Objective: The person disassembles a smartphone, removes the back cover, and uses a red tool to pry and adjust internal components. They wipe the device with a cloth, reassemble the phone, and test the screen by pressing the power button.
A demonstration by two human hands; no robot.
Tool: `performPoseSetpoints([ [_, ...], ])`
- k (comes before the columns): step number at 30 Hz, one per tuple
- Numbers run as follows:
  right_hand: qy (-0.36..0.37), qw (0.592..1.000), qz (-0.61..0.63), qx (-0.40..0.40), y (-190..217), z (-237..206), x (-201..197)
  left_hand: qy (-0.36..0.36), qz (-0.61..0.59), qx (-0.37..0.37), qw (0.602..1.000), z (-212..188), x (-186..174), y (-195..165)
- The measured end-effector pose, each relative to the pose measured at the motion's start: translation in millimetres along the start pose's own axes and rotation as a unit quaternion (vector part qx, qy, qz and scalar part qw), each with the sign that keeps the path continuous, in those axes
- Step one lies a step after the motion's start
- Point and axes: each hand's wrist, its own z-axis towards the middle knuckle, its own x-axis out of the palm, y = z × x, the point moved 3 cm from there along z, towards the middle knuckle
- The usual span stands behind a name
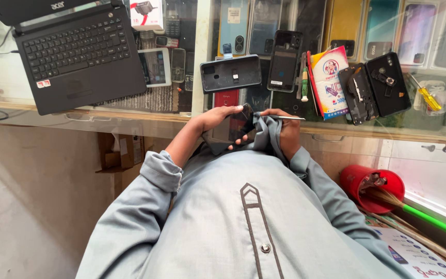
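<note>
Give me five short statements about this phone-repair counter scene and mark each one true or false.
1. The left hand holds a dark phone. True.
2. The right hand is bare and empty. False: it clasps a grey cloth against the phone, with a thin metal tool sticking out past it.
3. An open black laptop sits on the glass counter to the person's left. True.
4. The red bucket stands on the counter. False: it is below the counter edge at the person's right, with a green-handled broom in it.
5. A yellow-handled screwdriver lies at the counter's right end. True.
</note>
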Motion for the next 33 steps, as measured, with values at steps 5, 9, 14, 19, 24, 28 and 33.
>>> performPoseSetpoints([
  [5,-0.001,0.999,-0.032,-0.016,1.7,-1.9,2.8,-0.016,0.011,0.001,1.0,0.3,-1.4,1.3],
  [9,-0.008,0.994,-0.092,-0.049,2.1,-2.5,1.2,-0.019,0.01,-0.015,1.0,1.2,-2.8,2.7],
  [14,-0.005,0.999,-0.041,-0.033,-1.3,-2.8,1.6,0.017,0.0,0.018,1.0,1.2,-0.3,0.7],
  [19,-0.011,0.997,-0.069,-0.033,-1.1,-4.1,3.2,0.008,-0.002,-0.007,1.0,1.2,1.4,1.1],
  [24,-0.034,0.989,-0.136,-0.05,1.1,-5.0,2.6,0.025,-0.021,-0.002,0.999,0.0,4.2,0.4],
  [28,-0.048,0.985,-0.147,-0.074,6.9,-8.1,3.6,0.01,-0.011,-0.008,1.0,-1.7,3.6,1.3],
  [33,-0.104,0.981,-0.111,-0.124,30.7,-17.8,-4.7,0.043,-0.046,0.016,0.998,-4.0,-1.3,5.7],
])
